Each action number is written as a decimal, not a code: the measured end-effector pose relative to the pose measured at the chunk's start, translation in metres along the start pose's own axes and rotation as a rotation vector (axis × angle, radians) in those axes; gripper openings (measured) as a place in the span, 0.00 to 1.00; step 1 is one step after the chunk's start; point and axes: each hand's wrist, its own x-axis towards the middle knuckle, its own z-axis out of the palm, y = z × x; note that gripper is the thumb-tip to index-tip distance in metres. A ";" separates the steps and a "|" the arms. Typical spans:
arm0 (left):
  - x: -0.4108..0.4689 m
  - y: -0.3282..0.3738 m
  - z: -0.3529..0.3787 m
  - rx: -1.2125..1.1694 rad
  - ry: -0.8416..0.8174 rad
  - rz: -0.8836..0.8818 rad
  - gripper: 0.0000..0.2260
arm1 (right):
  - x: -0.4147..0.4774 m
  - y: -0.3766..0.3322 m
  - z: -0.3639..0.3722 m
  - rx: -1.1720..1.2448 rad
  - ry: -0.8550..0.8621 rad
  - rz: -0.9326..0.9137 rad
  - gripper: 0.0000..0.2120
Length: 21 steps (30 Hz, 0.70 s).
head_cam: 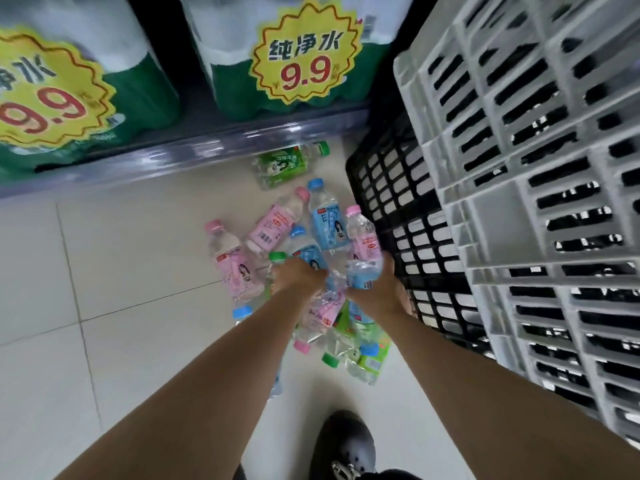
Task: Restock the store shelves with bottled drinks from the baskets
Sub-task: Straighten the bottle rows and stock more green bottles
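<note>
i'm looking straight down at a heap of small clear plastic drink bottles with pink, blue and green caps [270, 230], lying on the pale tiled floor [104, 271] in the middle of my view. the left hand [297, 276] is down on the heap at the centre, knuckles up, over a blue-capped bottle [306, 251]. its fingers are tucked under and out of sight, so i cannot tell whether it has hold of anything. the right hand [379, 289], just to its 3 o'clock, is wrapped round a clear bottle with a blue label [363, 273].

a black slatted plastic basket [391, 202] stands close at 3 o'clock and a stack of grey-white slatted crates [519, 150] rises at 2 o'clock. the shelf's front edge [207, 143] runs across 11 to 12 o'clock under green-and-white water packs [242, 46]. one green-labelled bottle [280, 164] lies apart at 12 o'clock, by the shelf foot.

my worry is the heap itself. the bottles are round, criss-crossed and leaning on each other, so lifting one may set its neighbours rolling, perhaps under the shelf. their thin walls look easy to crush in a hard grab. my black shoe [346, 445] at 6 o'clock is near the strays, so a careless step could land on one. the right hand is also tight beside the basket wall and could knock it.
</note>
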 end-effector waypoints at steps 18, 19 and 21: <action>-0.145 -0.028 -0.115 -0.837 -0.446 -0.104 0.06 | -0.114 -0.063 -0.055 0.661 -0.055 0.075 0.40; -0.160 -0.027 -0.128 -0.850 -0.448 -0.075 0.06 | -0.127 -0.073 -0.062 0.645 -0.045 0.060 0.42; -0.190 -0.026 -0.155 -0.893 -0.439 -0.025 0.07 | -0.152 -0.094 -0.076 0.637 -0.031 0.028 0.45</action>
